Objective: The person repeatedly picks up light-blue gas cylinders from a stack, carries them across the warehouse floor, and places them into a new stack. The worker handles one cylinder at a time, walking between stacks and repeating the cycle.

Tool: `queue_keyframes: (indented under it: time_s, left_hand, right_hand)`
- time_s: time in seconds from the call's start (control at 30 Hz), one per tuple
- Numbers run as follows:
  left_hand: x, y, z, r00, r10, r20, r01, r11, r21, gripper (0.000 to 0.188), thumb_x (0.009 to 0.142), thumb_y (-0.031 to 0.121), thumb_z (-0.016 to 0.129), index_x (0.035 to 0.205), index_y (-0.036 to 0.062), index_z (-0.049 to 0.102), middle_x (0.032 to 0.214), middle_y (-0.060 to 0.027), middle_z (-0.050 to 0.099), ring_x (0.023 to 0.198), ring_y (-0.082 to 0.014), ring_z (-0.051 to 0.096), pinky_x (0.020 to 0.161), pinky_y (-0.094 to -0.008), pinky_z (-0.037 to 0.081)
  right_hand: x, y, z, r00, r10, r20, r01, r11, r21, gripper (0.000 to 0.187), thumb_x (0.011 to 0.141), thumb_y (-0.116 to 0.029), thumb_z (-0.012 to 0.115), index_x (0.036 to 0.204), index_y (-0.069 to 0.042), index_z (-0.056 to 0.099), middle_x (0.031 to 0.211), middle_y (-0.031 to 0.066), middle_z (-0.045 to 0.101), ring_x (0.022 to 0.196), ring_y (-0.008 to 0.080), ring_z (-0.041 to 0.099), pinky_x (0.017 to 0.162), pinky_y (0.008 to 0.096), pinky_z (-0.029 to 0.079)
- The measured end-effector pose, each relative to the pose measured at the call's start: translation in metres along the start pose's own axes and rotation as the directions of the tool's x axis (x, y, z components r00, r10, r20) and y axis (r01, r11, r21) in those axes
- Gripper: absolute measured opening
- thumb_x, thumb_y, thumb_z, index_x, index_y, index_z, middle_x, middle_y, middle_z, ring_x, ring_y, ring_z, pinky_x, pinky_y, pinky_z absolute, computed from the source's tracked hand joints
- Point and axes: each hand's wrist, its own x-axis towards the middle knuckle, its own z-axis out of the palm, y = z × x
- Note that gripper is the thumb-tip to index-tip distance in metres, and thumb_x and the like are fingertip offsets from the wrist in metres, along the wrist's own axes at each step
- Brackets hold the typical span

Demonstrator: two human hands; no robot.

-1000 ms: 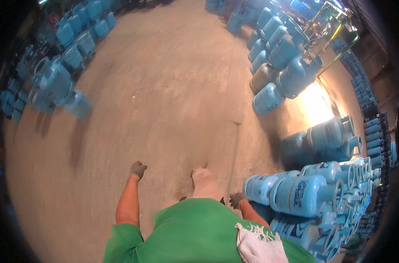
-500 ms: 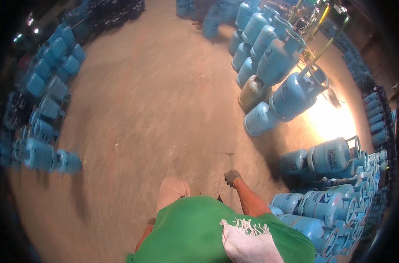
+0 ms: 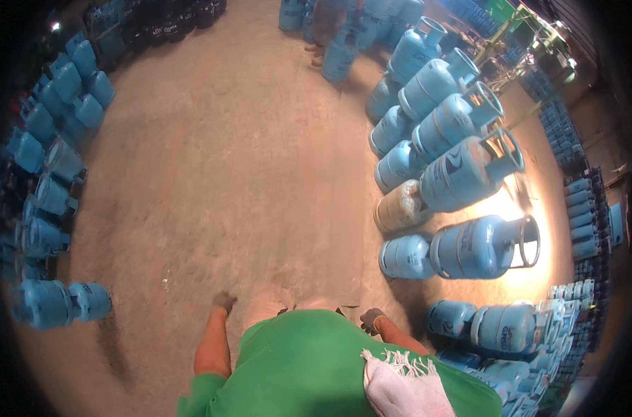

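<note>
My left hand (image 3: 225, 302), in a dark glove, hangs low in front of me over the bare ground. Motion smears its fingers, and nothing shows in it. On the other side, my right hand (image 3: 373, 320), also gloved, hangs beside my leg with its fingers curled in and nothing visible in them. Closest to that hand are stacked blue gas cylinders: a lower one (image 3: 406, 256) and an upper one (image 3: 472, 247) with a ring-shaped collar. Neither hand touches a cylinder.
A row of blue cylinders (image 3: 462, 174), stacked two high, runs along the right. More cylinders (image 3: 502, 328) stand at the near right, and others (image 3: 43, 304) line the left. A person's feet (image 3: 314, 55) show beside cylinders at the far end. Brown ground (image 3: 225, 160) stretches between.
The cylinder rows on both sides have shifted down the picture as I move forward. My left hand has swung forward into view; my right hand has drawn back toward my body.
</note>
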Motion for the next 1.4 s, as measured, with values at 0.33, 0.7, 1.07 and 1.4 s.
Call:
queue_keyframes:
  time_s: [0.33,0.7,1.07,1.4]
  left_hand:
    - [0.255,0.047,-0.379,0.918,-0.263,-0.296,-0.015,0.723,-0.690,0.065,0.096,0.033,0.068,0.149,-0.0038,0.065,0.154,-0.0256,0.065,0.143,-0.0411,0.062,0.121,-0.0457,0.048]
    - [0.310,0.079,-0.353,0.950,-0.148,0.274,0.192,0.971,-0.140,0.039,0.104,0.034,0.061,0.124,0.0082,0.081,0.134,-0.0209,0.076,0.128,-0.0412,0.071,0.105,-0.0500,0.058]
    - [0.557,0.118,-0.531,0.916,-0.238,0.324,0.366,0.824,-0.431,0.041,0.107,0.036,0.057,0.132,0.0103,0.078,0.137,-0.0236,0.074,0.125,-0.0449,0.071,0.106,-0.0524,0.057]
    - [0.878,0.092,-0.957,0.901,-0.357,-0.246,0.038,0.630,-0.775,0.047,0.090,0.018,0.068,0.132,-0.0035,0.075,0.131,-0.0223,0.077,0.124,-0.0374,0.072,0.108,-0.0434,0.054]
  right_hand:
    - [0.070,-0.152,-0.242,0.912,-0.388,-0.134,0.317,0.872,-0.374,0.026,0.100,-0.023,0.076,0.120,-0.009,0.083,0.102,0.0055,0.086,0.081,0.0241,0.082,0.069,0.0411,0.066]
    - [0.081,-0.406,-0.676,0.677,-0.660,-0.327,0.293,0.649,-0.702,0.027,0.103,-0.026,0.064,0.115,-0.008,0.079,0.101,0.0147,0.083,0.090,0.0294,0.080,0.081,0.0474,0.063]
    - [0.099,-0.546,-0.904,0.881,-0.433,-0.190,0.309,0.831,-0.462,0.037,0.106,-0.031,0.059,0.120,0.000,0.075,0.102,0.0147,0.083,0.083,0.0285,0.081,0.069,0.0431,0.063]
    - [0.128,-0.566,-1.061,0.986,-0.067,-0.151,0.093,0.980,0.174,0.031,0.107,-0.028,0.063,0.123,-0.007,0.079,0.116,0.0141,0.083,0.098,0.0331,0.082,0.080,0.0513,0.065]
